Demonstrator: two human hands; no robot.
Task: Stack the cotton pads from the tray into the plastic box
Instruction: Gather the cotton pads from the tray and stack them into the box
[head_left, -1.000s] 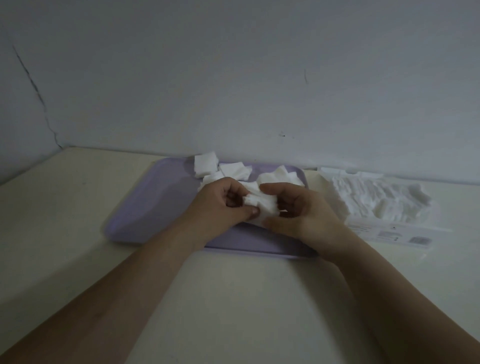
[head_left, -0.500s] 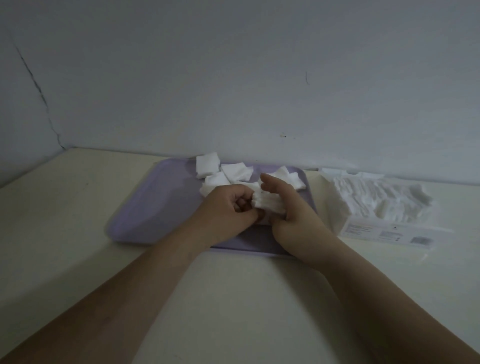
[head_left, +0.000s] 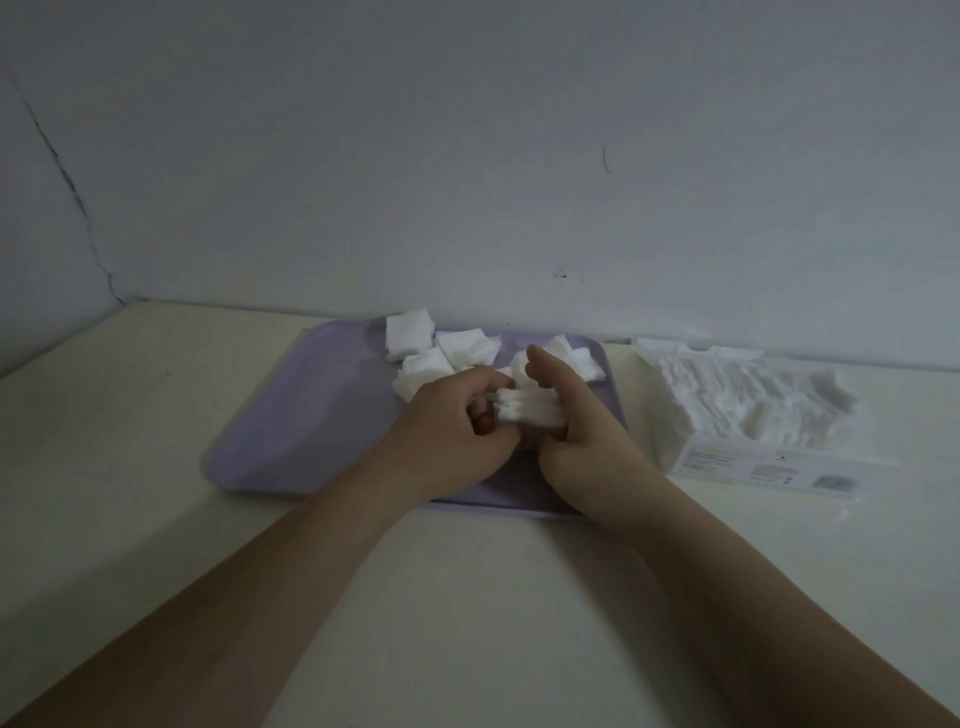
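both hands meet over the right half of the lilac tray (head_left: 291, 431) and hold a small stack of cotton pads (head_left: 530, 408) between them – the left hand (head_left: 457, 431) has its fingers curled round the stack's left end, the right hand (head_left: 587, 436) cups the right end with thumb raised and fingers wrapped underneath. more loose pads (head_left: 441, 353) lie scattered along the far edge of the tray, near the wall. the clear plastic box (head_left: 748, 415), already packed with white pads, sits on the pale table (head_left: 467, 597) just beside the tray's right side – apart from the hands.
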